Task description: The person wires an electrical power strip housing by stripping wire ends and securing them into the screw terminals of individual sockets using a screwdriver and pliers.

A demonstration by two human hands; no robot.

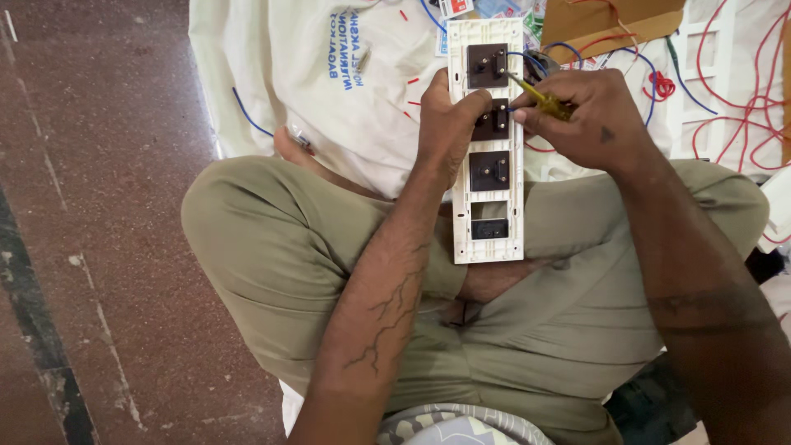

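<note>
Switch plate (486, 239) edge, bare floor (99, 206) left

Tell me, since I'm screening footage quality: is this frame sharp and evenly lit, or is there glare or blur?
Head view: soft, even light, no hard shadows; mild glare on the white cloth; the switch plate, left hand and right hand with the yellow screwdriver are sharp; the forearms look enlarged near the bottom edge.

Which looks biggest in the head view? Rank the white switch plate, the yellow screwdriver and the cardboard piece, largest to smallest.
1. White switch plate, long and running down over the lap.
2. Cardboard piece, though the frame's top edge cuts it off, so its full size is unsure.
3. Yellow screwdriver, partly hidden in the right hand.
</note>
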